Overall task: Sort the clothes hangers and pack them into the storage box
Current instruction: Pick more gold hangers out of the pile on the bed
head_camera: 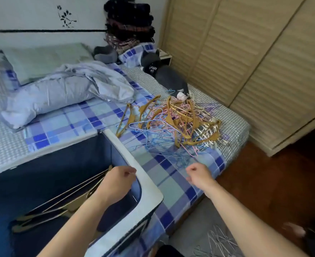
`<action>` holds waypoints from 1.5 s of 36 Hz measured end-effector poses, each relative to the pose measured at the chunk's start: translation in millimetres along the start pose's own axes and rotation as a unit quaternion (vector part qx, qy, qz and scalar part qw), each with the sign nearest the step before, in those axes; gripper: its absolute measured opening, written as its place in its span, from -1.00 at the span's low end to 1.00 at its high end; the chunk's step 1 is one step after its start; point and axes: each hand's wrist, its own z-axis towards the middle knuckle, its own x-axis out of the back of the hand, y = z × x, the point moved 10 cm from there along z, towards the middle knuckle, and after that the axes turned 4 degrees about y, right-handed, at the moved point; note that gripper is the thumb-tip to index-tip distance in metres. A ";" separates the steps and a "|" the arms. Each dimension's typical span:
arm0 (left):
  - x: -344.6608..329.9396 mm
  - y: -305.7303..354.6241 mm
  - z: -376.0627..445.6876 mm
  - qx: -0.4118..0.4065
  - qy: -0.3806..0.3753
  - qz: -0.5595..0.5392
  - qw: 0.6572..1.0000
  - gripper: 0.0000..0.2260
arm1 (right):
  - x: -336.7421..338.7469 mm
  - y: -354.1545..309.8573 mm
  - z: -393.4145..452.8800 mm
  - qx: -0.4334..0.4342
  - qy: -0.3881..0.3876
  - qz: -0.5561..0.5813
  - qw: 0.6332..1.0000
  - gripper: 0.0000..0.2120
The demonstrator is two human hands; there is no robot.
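A tangled pile of hangers (180,123) lies on the checked bedsheet: gold plastic ones, thin pink and blue wire ones, and white clip ones at its right. A dark blue fabric storage box (147,182) with a white rim stands open on the bed's near left. Inside it lies a bunch of gold hangers (60,203), slanting up to my left hand (115,180). My left hand curls round their upper ends just inside the box's right rim. My right hand (199,175) hovers over the sheet near the pile's front edge, fingers curled, with nothing visible in it.
A crumpled pale blue duvet (69,88) and a pillow lie behind the box. A grey plush toy (164,75) lies behind the pile. Slatted wardrobe doors (245,52) run along the right. Several white wire hangers (217,243) lie on the floor mat below.
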 end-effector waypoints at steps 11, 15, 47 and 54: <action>-20.2 43.6 69.1 0.054 0.041 -0.046 0.997 -0.81 | 23.1 23.0 136.4 -0.005 -0.038 -0.017 0.999 -0.77; -36.4 52.7 119.9 0.099 0.078 -0.079 0.989 -0.81 | -2.0 -8.0 219.9 0.047 -0.079 -0.046 0.995 -0.80; -185.0 52.7 182.8 0.258 0.067 -0.209 0.941 -0.87 | 50.0 162.1 335.9 -0.075 -0.142 -0.106 0.981 -0.81; -188.1 50.5 193.5 0.299 0.108 -0.196 0.928 -0.87 | 69.4 151.4 379.5 -0.095 -0.146 -0.093 0.980 -0.82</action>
